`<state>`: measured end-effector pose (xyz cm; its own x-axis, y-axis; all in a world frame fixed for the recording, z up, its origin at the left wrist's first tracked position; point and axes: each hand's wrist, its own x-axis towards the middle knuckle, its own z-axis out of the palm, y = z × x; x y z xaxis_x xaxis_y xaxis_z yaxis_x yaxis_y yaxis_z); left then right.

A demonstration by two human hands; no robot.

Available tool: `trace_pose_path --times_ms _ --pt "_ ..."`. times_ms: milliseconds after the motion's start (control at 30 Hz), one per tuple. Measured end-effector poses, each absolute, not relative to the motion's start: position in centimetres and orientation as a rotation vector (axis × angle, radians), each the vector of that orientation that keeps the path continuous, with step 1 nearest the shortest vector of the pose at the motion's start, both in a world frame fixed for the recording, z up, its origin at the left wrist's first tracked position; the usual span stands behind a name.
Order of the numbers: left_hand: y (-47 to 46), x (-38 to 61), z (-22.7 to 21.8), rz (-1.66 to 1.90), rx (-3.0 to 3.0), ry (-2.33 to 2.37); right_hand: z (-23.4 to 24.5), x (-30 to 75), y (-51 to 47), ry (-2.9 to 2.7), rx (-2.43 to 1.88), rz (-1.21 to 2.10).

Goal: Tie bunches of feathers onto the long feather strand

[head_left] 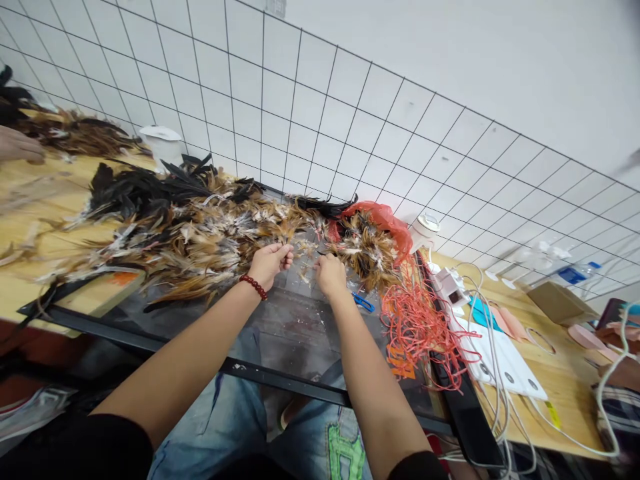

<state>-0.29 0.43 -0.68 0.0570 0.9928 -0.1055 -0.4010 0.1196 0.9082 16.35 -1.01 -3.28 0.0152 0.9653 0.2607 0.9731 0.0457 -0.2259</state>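
My left hand point(271, 264), with a dark red bead bracelet point(253, 287) at the wrist, is closed in a pinch at the right edge of a heap of brown and white feathers point(200, 233). What its fingertips hold is too small to make out. My right hand point(331, 275) is also closed, a short way to the right, and a thin dark tip shows by its fingers. Between the hands lie loose bits of feather point(305, 257) on the dark tabletop point(295, 327). A blue cutter point(363, 302) rests just right of my right hand.
Brown feathers point(369, 247) sit in a red plastic bag point(393, 223) beside tangled red string point(420, 327). Long black feathers point(135, 193) lie at back left. White cables point(493, 360) cross the right side. A wire grid point(300, 107) stands behind. Another person's hand point(20, 145) shows far left.
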Motion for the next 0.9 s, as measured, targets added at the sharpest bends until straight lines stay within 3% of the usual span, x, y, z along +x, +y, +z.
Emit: trace_pose_path --times_ms 233,567,900 --pt "0.4 -0.2 -0.8 1.264 0.858 0.912 -2.7 16.0 -0.4 -1.747 -1.663 0.27" --pt "0.5 -0.1 -1.2 1.281 0.856 0.924 -2.2 15.7 -1.7 -2.022 -2.099 -0.034" --pt "-0.2 0.4 -0.7 1.261 0.877 0.905 -1.8 16.2 -1.5 -1.843 -1.966 -0.115"
